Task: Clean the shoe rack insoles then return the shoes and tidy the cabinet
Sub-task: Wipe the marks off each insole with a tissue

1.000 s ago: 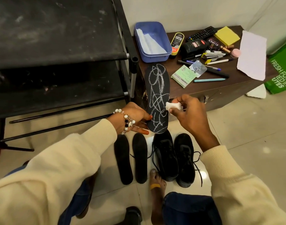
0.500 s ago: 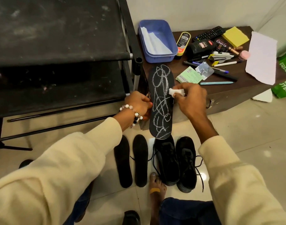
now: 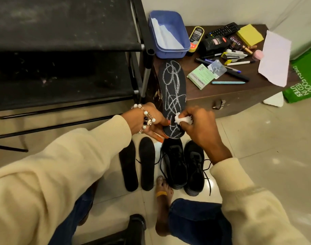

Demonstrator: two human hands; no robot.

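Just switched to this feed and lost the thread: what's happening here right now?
A person is cleaning a scribbled insole. The left hand grips its lower edge, holding it upright against the cabinet, while the right hand pinches a white wipe against its lower part. The white scribbles still cover most of it. Two plain insoles and a pair of black shoes lie on the floor below. The shoe rack at left holds no shoes.
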